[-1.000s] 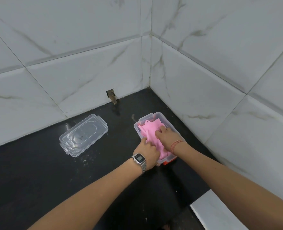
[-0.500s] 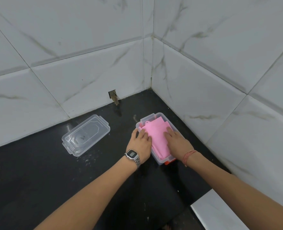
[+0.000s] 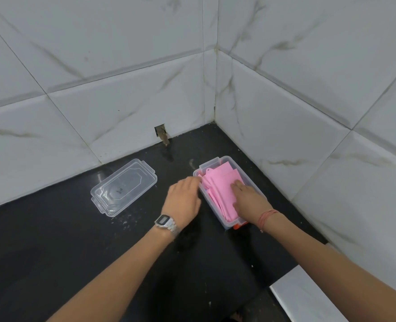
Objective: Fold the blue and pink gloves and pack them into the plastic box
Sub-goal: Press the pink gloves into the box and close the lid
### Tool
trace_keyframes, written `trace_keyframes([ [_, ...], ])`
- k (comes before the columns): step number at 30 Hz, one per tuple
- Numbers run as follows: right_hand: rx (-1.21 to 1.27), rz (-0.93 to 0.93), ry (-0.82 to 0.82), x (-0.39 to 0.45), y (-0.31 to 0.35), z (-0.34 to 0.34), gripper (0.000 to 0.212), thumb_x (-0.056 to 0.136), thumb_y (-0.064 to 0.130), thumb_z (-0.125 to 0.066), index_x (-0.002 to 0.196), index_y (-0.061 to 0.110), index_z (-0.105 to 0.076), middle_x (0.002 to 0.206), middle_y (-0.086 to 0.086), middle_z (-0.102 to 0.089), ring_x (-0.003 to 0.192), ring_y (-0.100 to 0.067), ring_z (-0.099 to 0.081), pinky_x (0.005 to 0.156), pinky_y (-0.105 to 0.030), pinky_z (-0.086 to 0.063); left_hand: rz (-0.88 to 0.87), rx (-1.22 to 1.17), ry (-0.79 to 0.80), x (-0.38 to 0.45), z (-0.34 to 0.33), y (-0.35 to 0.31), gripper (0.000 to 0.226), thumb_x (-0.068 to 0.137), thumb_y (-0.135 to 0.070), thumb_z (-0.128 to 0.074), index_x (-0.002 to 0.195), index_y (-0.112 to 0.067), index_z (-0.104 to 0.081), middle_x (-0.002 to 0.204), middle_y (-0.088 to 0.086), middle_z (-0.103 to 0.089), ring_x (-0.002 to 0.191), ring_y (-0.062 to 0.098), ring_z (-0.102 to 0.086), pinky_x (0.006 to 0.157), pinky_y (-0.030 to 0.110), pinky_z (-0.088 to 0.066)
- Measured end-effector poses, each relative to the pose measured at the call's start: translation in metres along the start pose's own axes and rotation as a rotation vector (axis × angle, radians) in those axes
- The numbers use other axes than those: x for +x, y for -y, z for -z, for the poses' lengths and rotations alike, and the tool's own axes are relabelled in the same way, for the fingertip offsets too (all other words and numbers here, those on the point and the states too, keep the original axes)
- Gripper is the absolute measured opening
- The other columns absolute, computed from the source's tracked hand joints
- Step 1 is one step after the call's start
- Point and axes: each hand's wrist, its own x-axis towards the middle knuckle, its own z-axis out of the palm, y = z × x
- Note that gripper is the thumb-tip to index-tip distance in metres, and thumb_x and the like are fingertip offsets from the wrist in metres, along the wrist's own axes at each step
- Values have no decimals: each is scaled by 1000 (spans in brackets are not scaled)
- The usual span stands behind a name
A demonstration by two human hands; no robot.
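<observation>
A clear plastic box (image 3: pixel 210 162) stands on the black counter near the corner of the tiled walls. Folded pink gloves (image 3: pixel 220 182) fill it to the rim. No blue glove shows. My right hand (image 3: pixel 248 201) lies flat on the pink gloves at the box's near end, fingers spread. My left hand (image 3: pixel 183 198), with a metal watch on the wrist, is just outside the box's left wall, fingertips at its rim, holding nothing. An orange piece (image 3: pixel 238 226) peeks out under the box's near corner.
The box's clear lid (image 3: pixel 122 187) lies upside down on the black counter (image 3: pixel 53 247) to the left. White marble-look tiled walls close the back and right. A small hole (image 3: pixel 161 133) marks the back wall. A white tile edge (image 3: pixel 308 298) sits bottom right.
My left hand has come off the pink gloves and moved left to the box's outer wall. My right hand has slid along the gloves and rests flat on them.
</observation>
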Motion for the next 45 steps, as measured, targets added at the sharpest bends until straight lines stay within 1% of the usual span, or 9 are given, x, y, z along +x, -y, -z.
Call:
trace_keyframes([
  [2, -4, 16, -15, -5, 2, -1, 61, 99, 22, -47, 152, 17, -18, 157, -3, -27, 136, -23, -40, 113, -41, -36, 165, -20, 8, -11, 3, 32, 37, 82, -12, -56, 119, -14, -55, 113, 7, -60, 99, 30, -59, 82, 42, -48],
  [9, -16, 122, -88, -25, 21, -5, 51, 98, 27, -52, 144, 18, -32, 148, -2, -43, 127, -22, -50, 110, -40, -37, 590, 89, 192, -53, 6, 131, 36, 89, -17, -54, 125, -9, -51, 125, 13, -53, 110, 34, -52, 89, 44, -48],
  [15, 18, 141, -114, -37, 38, -16, 49, 95, 43, -51, 138, 23, -39, 139, 4, -50, 118, -18, -55, 104, -37, -44, 524, 235, 218, -65, 7, 142, 15, 93, -12, -45, 105, -10, -53, 108, 10, -62, 96, 32, -58, 80, 43, -49],
  [19, 1, 101, -104, -36, 45, -21, 50, 96, 31, -55, 142, 21, -37, 144, 2, -46, 125, -19, -50, 109, -37, -37, 463, 264, 234, -70, 8, 130, 11, 90, -14, -47, 99, -9, -52, 104, 9, -62, 98, 32, -57, 81, 43, -46],
  [25, 69, 84, -111, -39, 47, -30, 50, 97, 18, -52, 145, 23, -38, 147, 4, -44, 131, -18, -46, 113, -39, -30, 330, 124, -82, -68, 27, 111, 15, 76, -4, -65, 82, -3, -51, 80, 15, -56, 71, 34, -52, 53, 41, -42],
  [30, 88, 148, -101, -44, 55, -36, 51, 97, 15, -53, 145, 24, -39, 147, 4, -44, 131, -18, -45, 113, -37, -31, 398, -154, -278, -58, 50, 100, 15, 88, -16, -53, 91, -19, -39, 72, 1, -53, 54, 20, -50, 43, 29, -37],
  [35, 151, 180, -186, -53, 59, -29, 58, 95, 44, -50, 147, 24, -33, 152, 5, -37, 137, -17, -38, 115, -38, -27, 498, -545, -516, -59, 74, 74, 18, 91, -35, -45, 97, -19, -44, 76, -10, -62, 50, 4, -52, 44, 16, -35],
  [41, 808, 104, -275, -74, 60, -5, 51, 97, 43, -45, 144, 32, -31, 142, 12, -44, 121, -12, -52, 102, -29, -44, 753, -1361, -529, -54, 71, 18, 13, 95, -10, -39, 87, -20, -43, 100, 6, -72, 53, 11, -42, 49, 29, -39],
  [45, 1123, 60, -261, -75, 49, 10, 44, 99, 39, -43, 142, 36, -32, 125, 9, -56, 99, -14, -67, 86, -31, -58, 801, -1611, -407, -43, 56, -25, 9, 96, -8, -39, 90, -11, -46, 87, 13, -66, 58, 18, -49, 51, 30, -44],
])
